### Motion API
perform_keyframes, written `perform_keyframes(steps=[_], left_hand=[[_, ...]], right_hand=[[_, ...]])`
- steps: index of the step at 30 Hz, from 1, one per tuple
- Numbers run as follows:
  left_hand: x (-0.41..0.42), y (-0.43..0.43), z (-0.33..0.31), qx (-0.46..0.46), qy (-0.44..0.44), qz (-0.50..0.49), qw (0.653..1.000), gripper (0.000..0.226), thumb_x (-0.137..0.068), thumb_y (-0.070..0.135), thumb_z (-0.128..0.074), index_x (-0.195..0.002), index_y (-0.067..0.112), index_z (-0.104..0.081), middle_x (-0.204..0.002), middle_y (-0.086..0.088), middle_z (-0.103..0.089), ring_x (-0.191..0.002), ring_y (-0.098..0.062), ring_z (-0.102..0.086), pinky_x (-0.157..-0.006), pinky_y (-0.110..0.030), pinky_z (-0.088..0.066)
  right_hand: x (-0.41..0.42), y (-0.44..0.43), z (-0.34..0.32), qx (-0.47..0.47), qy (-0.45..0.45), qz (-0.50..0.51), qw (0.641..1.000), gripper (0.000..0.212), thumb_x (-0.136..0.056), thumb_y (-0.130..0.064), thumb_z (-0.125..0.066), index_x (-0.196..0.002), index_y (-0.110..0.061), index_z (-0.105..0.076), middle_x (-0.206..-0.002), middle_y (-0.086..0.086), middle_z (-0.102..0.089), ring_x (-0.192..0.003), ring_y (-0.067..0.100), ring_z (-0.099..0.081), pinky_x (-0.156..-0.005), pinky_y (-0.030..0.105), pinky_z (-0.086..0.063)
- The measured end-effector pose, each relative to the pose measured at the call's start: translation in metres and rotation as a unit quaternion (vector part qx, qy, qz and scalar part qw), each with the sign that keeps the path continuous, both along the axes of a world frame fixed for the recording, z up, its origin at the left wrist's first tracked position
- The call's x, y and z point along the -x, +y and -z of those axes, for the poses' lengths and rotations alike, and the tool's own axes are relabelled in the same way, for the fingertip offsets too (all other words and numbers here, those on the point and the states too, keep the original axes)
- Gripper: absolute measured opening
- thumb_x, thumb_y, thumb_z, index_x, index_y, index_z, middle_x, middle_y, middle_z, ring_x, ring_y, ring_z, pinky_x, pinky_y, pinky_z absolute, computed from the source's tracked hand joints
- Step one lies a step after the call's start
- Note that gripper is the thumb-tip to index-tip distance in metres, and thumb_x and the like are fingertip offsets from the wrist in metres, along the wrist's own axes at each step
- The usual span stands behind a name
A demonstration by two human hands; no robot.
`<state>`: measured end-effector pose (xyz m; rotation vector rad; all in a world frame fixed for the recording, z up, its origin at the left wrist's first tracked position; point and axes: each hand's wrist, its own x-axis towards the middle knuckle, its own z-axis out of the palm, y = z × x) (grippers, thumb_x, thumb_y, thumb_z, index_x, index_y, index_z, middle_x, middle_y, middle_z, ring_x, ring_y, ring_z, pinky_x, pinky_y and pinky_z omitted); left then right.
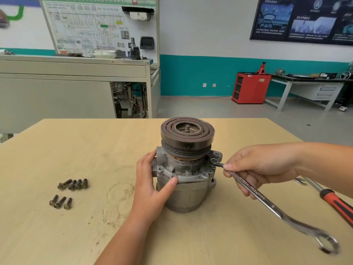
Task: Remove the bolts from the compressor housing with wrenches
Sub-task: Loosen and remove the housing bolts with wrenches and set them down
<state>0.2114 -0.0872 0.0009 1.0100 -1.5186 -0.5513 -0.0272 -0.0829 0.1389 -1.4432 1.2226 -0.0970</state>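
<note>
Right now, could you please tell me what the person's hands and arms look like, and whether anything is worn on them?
Both the left hand and the right hand are bare: no gloves, rings, watch or sleeves show on either forearm.

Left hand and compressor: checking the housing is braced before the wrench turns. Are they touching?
Touching. The head view shows the left hand gripping the compressor, thumb pressed on its flange and fingers against its left side.

Could not tell what the wrench [267, 199] gripped at its far ring; found its near ring blurred. Lost the screwdriver [333, 200] handle at the right edge. Saw only the open tip of a second wrench [300, 181].
</note>
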Motion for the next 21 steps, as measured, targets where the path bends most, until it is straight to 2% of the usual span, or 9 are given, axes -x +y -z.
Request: perform_keyframes(steps=[2,6,9,11,13,14,16,18,21], left_hand=[[0.000,0.000,0.001,0.000,-0.001,-0.001,1.000,0.080,-0.071,0.056,-0.058,-0.140,0.021,-0.038,-0.133,0.006,-0.041,-0.123,-0.009,-0.045,-0.096,-0.015,-0.039],[-0.001,0.000,0.001,0.002,-0.005,-0.004,1.000,0.079,-0.072,0.056,-0.058,-0.140,0.021,-0.038,-0.133,0.006,-0.041,-0.123,-0.008,-0.044,-0.094,-0.012,-0.038],[-0.001,0.000,0.000,0.004,-0.006,-0.004,1.000,0.079,-0.072,0.055,-0.057,-0.140,0.020,-0.038,-0.133,0.005,-0.041,-0.122,-0.007,-0.044,-0.094,-0.010,-0.037],[0.000,0.000,0.000,0.005,-0.006,-0.004,1.000,0.079,-0.072,0.055,-0.057,-0.139,0.020,-0.038,-0.132,0.005,-0.042,-0.122,-0.006,-0.044,-0.093,-0.009,-0.036],[-0.001,0.000,0.000,0.004,-0.004,-0.003,1.000,0.079,-0.072,0.056,-0.057,-0.140,0.019,-0.038,-0.132,0.005,-0.041,-0.122,-0.006,-0.044,-0.093,-0.009,-0.036],[-0.001,0.000,0.000,0.002,-0.004,-0.003,1.000,0.080,-0.072,0.056,-0.057,-0.140,0.019,-0.038,-0.133,0.005,-0.041,-0.123,-0.007,-0.044,-0.093,-0.010,-0.036],[-0.001,0.000,0.001,0.000,-0.003,-0.003,1.000,0.080,-0.071,0.056,-0.058,-0.140,0.020,-0.038,-0.133,0.006,-0.041,-0.123,-0.007,-0.043,-0.095,-0.012,-0.037],[-0.001,0.000,0.001,-0.002,-0.002,-0.005,1.000,0.080,-0.071,0.056,-0.058,-0.140,0.021,-0.038,-0.133,0.006,-0.040,-0.124,-0.007,-0.043,-0.097,-0.015,-0.038],[-0.001,0.000,0.002,-0.004,0.003,-0.004,1.000,0.080,-0.071,0.056,-0.058,-0.140,0.021,-0.038,-0.133,0.005,-0.041,-0.124,-0.010,-0.044,-0.098,-0.020,-0.039]], right_hand=[[0.000,-0.004,-0.003,0.001,0.044,-0.032,0.999,0.028,-0.101,-0.027,-0.036,-0.080,-0.011,-0.047,-0.053,0.005,-0.062,-0.045,0.014,-0.060,-0.054,0.023,-0.051],[0.003,-0.017,-0.019,0.045,0.159,-0.102,0.981,0.031,-0.100,-0.034,-0.037,-0.080,-0.013,-0.048,-0.051,-0.002,-0.058,-0.044,0.011,-0.055,-0.067,0.027,-0.050],[0.005,-0.029,-0.027,0.119,0.298,-0.156,0.934,0.034,-0.095,-0.046,-0.042,-0.080,-0.018,-0.055,-0.058,-0.006,-0.063,-0.055,0.010,-0.061,-0.066,0.022,-0.045],[0.007,-0.037,-0.025,0.221,0.365,-0.165,0.889,0.029,-0.090,-0.050,-0.048,-0.083,-0.025,-0.061,-0.072,-0.011,-0.066,-0.071,0.007,-0.060,-0.071,0.024,-0.042],[0.008,-0.046,-0.021,0.325,0.367,-0.166,0.855,0.018,-0.090,-0.048,-0.051,-0.091,-0.033,-0.060,-0.093,-0.011,-0.062,-0.089,0.009,-0.056,-0.080,0.028,-0.046],[0.009,-0.048,-0.021,0.347,0.356,-0.164,0.852,0.015,-0.090,-0.047,-0.052,-0.093,-0.035,-0.059,-0.096,-0.010,-0.061,-0.092,0.010,-0.054,-0.083,0.029,-0.046],[0.013,-0.048,-0.024,0.325,0.338,-0.158,0.869,0.013,-0.089,-0.046,-0.054,-0.088,-0.036,-0.061,-0.085,-0.014,-0.060,-0.081,0.005,-0.054,-0.075,0.026,-0.045],[0.021,-0.044,-0.028,0.260,0.315,-0.143,0.902,0.015,-0.091,-0.043,-0.054,-0.083,-0.034,-0.063,-0.069,-0.017,-0.062,-0.069,-0.001,-0.058,-0.070,0.022,-0.043],[0.027,-0.030,-0.023,0.156,0.200,-0.063,0.965,0.022,-0.097,-0.031,-0.046,-0.086,-0.016,-0.058,-0.065,-0.008,-0.065,-0.066,0.012,-0.068,-0.066,0.023,-0.051]])
